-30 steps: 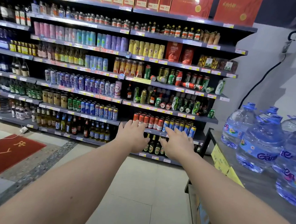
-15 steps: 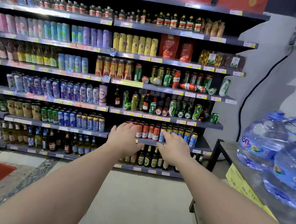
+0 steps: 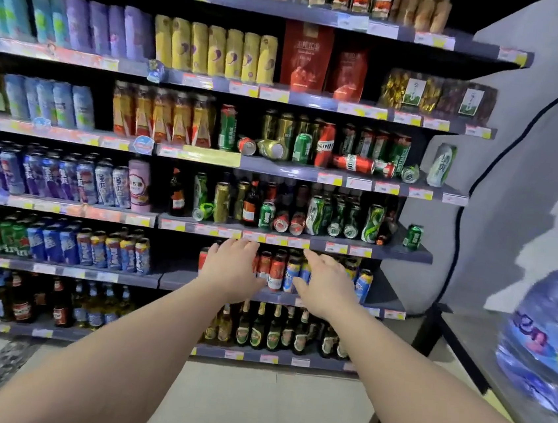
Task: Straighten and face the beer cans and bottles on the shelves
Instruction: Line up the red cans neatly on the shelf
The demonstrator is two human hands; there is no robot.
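A dark shelving unit fills the view. On one shelf (image 3: 360, 182) several beer cans lie toppled, among them a red can (image 3: 353, 163) on its side, and a gold can (image 3: 272, 148). The shelf (image 3: 397, 253) below holds leaning green cans (image 3: 314, 215), red cans (image 3: 281, 221) on their sides and brown bottles (image 3: 251, 203). Lower down stands a row of red and blue cans (image 3: 276, 273). My left hand (image 3: 230, 270) and right hand (image 3: 327, 283) stretch out in front of that row, fingers spread, holding nothing. Whether they touch the cans is unclear.
Green bottles (image 3: 273, 329) line the bottom shelf. Tidy rows of blue and purple cans (image 3: 67, 178) stand at the left. A large water jug (image 3: 543, 339) sits on a dark table (image 3: 464, 337) at the right. A black cable (image 3: 504, 152) runs down the grey wall.
I have come much closer to the shelves; the shelving now fills the view. Both hands stay stretched forward and have risen slightly. The red floor mat has left the view.
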